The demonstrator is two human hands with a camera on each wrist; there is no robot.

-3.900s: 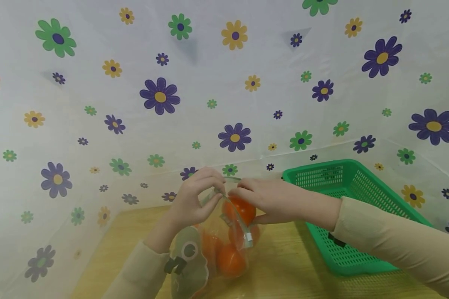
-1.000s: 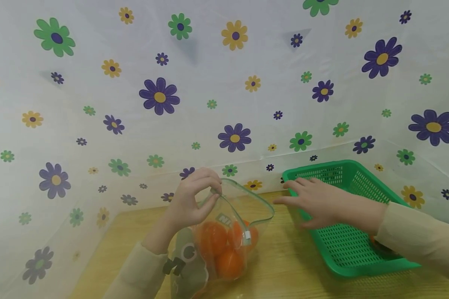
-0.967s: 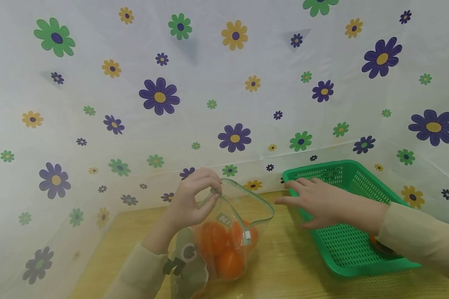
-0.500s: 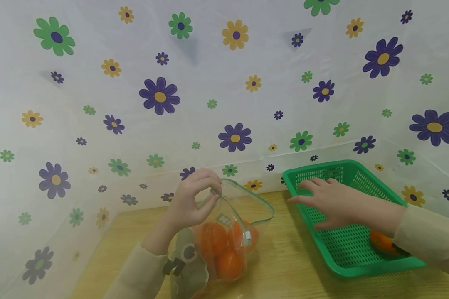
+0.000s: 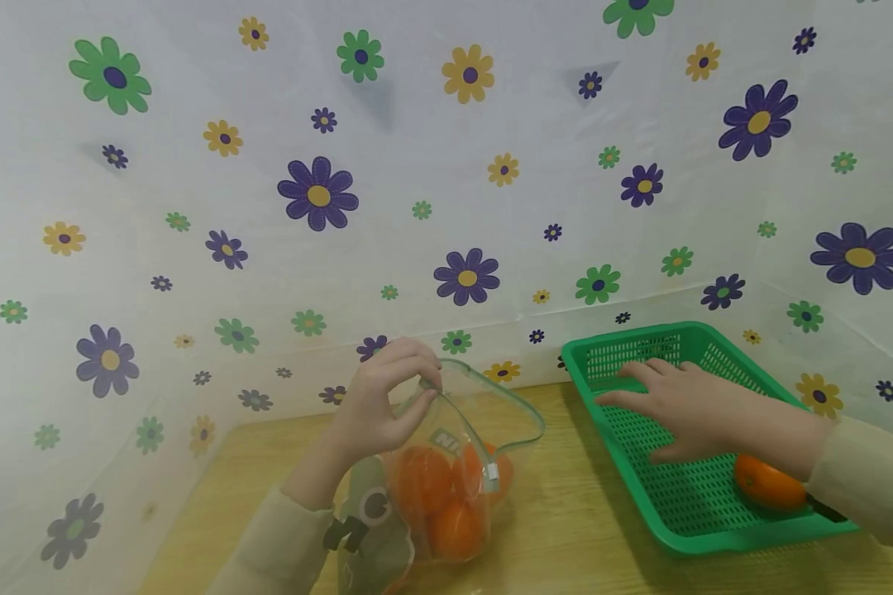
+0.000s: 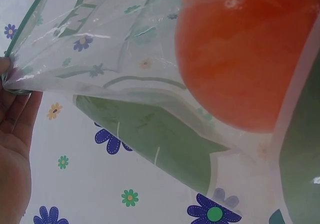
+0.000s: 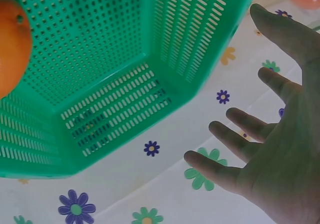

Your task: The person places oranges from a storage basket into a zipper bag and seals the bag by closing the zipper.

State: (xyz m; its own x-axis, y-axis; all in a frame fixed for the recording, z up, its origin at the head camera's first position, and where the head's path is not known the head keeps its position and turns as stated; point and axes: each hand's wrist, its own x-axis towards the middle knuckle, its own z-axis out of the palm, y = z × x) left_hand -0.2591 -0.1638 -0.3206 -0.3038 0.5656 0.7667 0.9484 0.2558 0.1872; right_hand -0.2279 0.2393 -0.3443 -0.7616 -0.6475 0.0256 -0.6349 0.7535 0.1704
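My left hand (image 5: 387, 401) pinches the top edge of a clear zip bag (image 5: 517, 450) between thumb and fingers; its mouth gapes on the right. Several oranges (image 5: 457, 529) lie inside the bag, seen through the plastic. In the left wrist view, the bag (image 6: 135, 79) stretches from the fingertips towards one large orange (image 6: 240, 54). My right hand (image 5: 692, 413) hovers over the green basket (image 5: 662, 529), fingers spread, holding nothing. One orange (image 5: 768, 483) sits in the basket near its front right corner, partly hidden by the right forearm; the right wrist view shows that orange (image 7: 12, 47) too.
A wooden tabletop (image 5: 565, 512) lies beneath the bag and basket. Behind and at the sides hangs a white flower-print sheet (image 5: 387, 165). The bag carries a grey-green printed figure (image 5: 375, 529) beside the left wrist.
My right hand has released an orange into the bag and moved right, over the basket. Its forearm has uncovered the basket's orange. My left hand keeps its pinch on the bag.
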